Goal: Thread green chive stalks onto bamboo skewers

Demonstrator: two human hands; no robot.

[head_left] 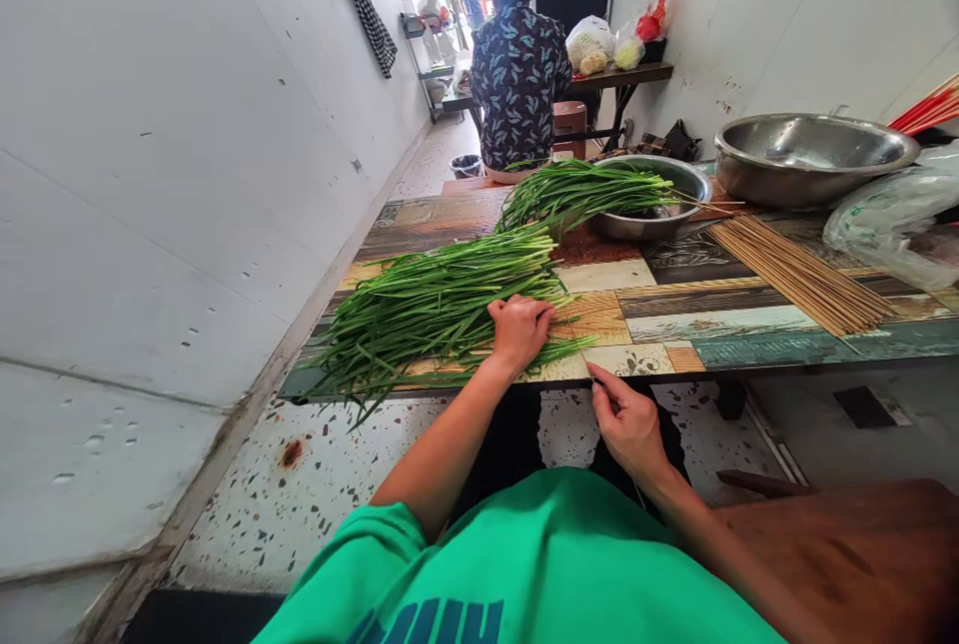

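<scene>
A big pile of garlic chives (442, 295) lies on the table, pale stem ends to the right and leaf tips hanging over the near left edge. My left hand (520, 332) is closed at the stem ends of the chives, fingers curled down on them; its fingertips are partly hidden. Just off the table's near edge, my right hand (629, 424) pinches a thin bamboo skewer (586, 356), whose tip points up toward the stems by my left hand. A few separate chives (561, 352) lie between the two hands.
Skewered chives (591, 187) rest across a steel bowl (651, 223). Many loose bamboo skewers (801, 270) lie on the right of the table (711, 352). Behind them stand a large steel basin (809, 187) and a plastic bag (891, 225). A person (520, 85) sits beyond the table, back turned.
</scene>
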